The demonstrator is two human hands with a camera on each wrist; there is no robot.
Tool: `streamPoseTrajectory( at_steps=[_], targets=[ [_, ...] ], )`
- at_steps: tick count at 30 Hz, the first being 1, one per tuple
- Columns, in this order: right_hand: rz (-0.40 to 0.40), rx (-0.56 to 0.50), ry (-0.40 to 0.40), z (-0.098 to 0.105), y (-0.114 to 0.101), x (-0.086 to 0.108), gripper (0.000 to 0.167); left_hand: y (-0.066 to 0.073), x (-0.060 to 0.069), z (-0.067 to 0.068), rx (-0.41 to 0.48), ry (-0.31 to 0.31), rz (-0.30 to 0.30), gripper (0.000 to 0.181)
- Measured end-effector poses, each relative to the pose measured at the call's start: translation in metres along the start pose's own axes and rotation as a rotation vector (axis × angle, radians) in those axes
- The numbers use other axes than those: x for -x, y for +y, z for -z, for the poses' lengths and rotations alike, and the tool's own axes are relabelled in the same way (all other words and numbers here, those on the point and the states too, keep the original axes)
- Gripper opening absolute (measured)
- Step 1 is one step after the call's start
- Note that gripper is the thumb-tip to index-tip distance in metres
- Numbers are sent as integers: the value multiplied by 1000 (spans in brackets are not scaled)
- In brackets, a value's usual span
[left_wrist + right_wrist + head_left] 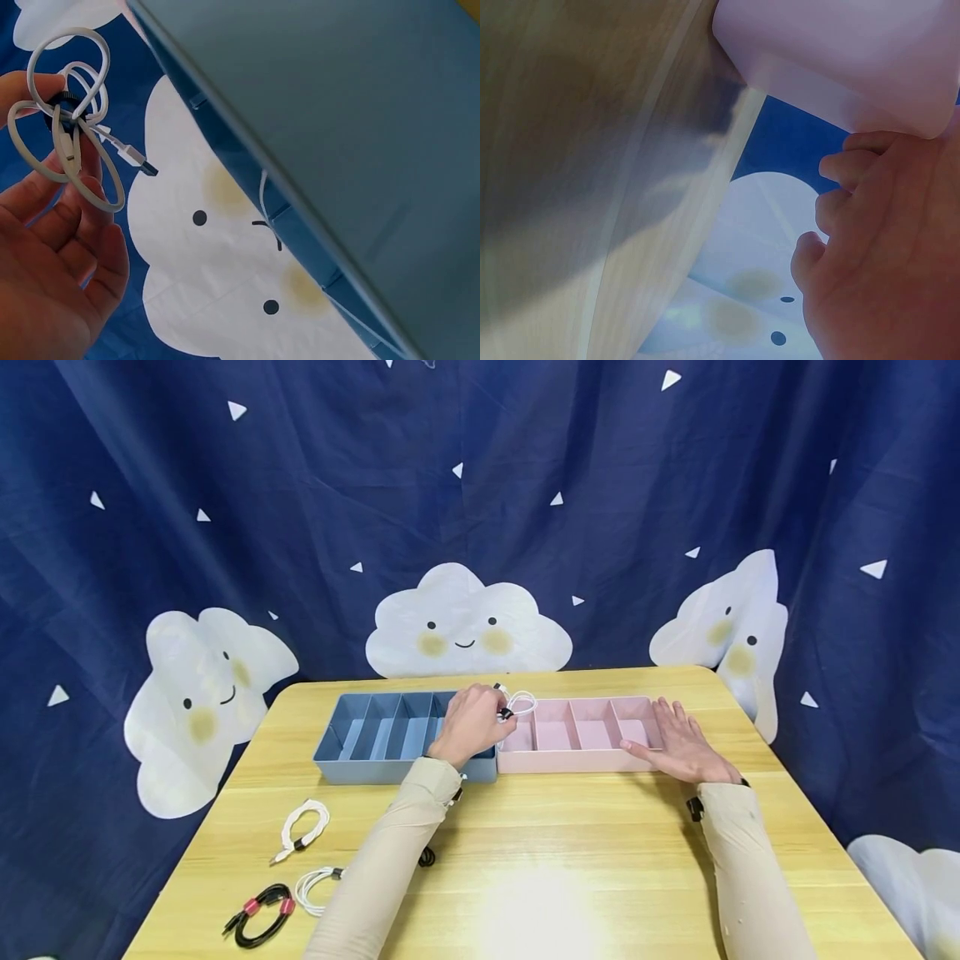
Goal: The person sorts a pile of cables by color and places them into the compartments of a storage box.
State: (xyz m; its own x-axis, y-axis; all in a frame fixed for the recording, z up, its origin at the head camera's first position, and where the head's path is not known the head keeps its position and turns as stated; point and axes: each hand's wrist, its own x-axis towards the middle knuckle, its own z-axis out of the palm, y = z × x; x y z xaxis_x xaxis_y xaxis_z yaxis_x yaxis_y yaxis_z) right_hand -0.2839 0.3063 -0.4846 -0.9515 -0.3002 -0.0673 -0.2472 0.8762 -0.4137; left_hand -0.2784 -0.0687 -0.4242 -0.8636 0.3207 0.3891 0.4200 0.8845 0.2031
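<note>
My left hand [467,725] pinches a coiled white USB cable [133,155] bound with a black tie, above the place where the blue divided box and the pink one meet. In the left wrist view the coil's loops and a metal plug stick out past my fingertips. My right hand [686,750] rests against the right end of the pink divided box [577,762], its thumb over the front rim and the other fingers spread. Under my left hand lies the right part of the blue divided box [375,772], partly hidden. A bit of white cable [263,191] shows past the blue box's rim.
On the left of the table [585,827] lie a white cable coil [321,814], another white coil [306,893] partly behind my left sleeve, and a black cable [262,937] with red ties. A small black coil [427,857] shows beside the left forearm. A blue cloud-patterned curtain [465,527] hangs behind.
</note>
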Motion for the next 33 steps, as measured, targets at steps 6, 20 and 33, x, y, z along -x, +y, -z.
streamPoseTrajectory(
  at_steps=[6, 20, 33],
  targets=[
    [0, -4, 2, 0, 0, 0, 113, 0, -1, -5, -11, -2, 10, 23],
    [-14, -17, -4, -1, 1, 0, 115, 4, -3, -14, -58, -6, 49, 22],
    [-6, -13, 1, -1, -1, 1, 114, 3, -4, -23, -81, -40, 71, 23]
  ],
)
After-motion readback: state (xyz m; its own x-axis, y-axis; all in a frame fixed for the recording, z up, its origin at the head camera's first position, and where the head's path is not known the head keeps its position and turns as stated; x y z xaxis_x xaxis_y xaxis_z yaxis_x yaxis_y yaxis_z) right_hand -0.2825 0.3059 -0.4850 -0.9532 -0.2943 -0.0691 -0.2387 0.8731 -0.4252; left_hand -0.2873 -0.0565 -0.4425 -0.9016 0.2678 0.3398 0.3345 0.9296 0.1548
